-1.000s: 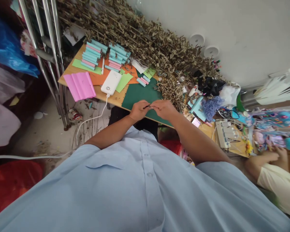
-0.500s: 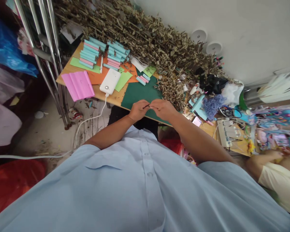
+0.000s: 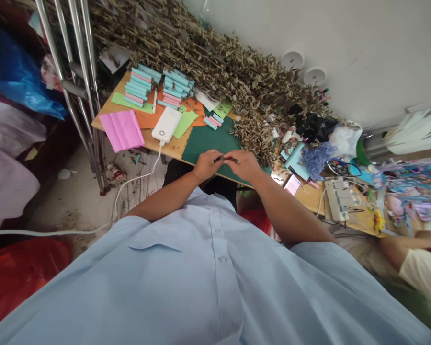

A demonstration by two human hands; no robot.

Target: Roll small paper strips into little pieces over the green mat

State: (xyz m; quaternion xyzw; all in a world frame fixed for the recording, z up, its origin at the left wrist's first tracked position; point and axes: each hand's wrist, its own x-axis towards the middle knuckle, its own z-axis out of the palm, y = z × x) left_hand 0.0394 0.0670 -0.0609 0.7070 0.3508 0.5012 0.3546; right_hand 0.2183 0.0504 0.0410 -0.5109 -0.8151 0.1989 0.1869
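Note:
My left hand (image 3: 207,165) and my right hand (image 3: 243,164) meet fingertip to fingertip over the front edge of a dark green mat (image 3: 210,143). Both are closed in a pinch on a small, thin dark piece (image 3: 221,159) that looks like dried leaf; the fingers hide most of it. Right of the mat, close to my right hand, is a heap of crumbled dried leaves (image 3: 256,136). A few short blue and pink paper rolls (image 3: 213,121) lie on the mat's far edge.
Dried leafy stems (image 3: 215,57) are piled along the wall. On the table's left are stacked paper rolls (image 3: 140,86), pink paper (image 3: 122,130) and a white power bank (image 3: 166,125) with a cable. Rightward are a phone (image 3: 292,185), blue yarn (image 3: 314,160) and a power strip (image 3: 337,199). Crutches (image 3: 81,86) stand left; another person's arm (image 3: 398,251) shows right.
My hands stay together in much the same place, with the fingertips slightly shifted and more of the dark piece showing. The view has turned a little; the phone shows more fully.

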